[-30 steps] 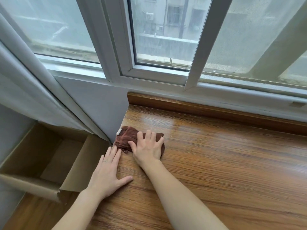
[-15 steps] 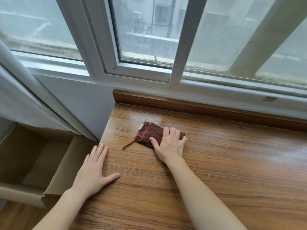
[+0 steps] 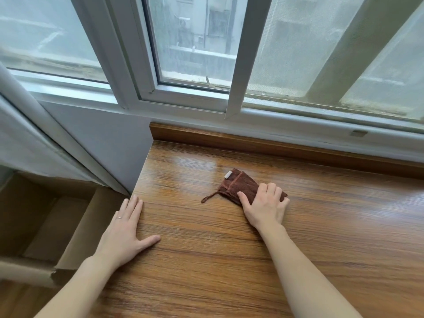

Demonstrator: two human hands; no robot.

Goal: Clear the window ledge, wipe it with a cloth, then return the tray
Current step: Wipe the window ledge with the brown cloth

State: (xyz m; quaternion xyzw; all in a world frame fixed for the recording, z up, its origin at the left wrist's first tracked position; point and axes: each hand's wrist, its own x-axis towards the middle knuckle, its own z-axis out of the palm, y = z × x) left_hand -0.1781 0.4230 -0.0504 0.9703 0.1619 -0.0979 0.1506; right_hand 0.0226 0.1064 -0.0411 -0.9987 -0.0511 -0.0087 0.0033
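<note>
The brown cloth (image 3: 243, 188) has slid rightward along the wooden window ledge (image 3: 321, 226), away from the left corner where it lay a second ago, a sign the wiping pass is under way with no tray in view. The right hand (image 3: 263, 207) presses it flat, fingers bent over it, a loose grip; the left hand (image 3: 124, 232) lies spread near the ledge's left edge, beside a cardboard box (image 3: 46, 226).

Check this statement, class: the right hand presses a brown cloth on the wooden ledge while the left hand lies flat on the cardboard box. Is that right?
Not quite. The head view shows the left hand lying flat on the wooden ledge at its left edge, beside the cardboard box, not on it. The right hand does press the brown cloth on the ledge.
</note>
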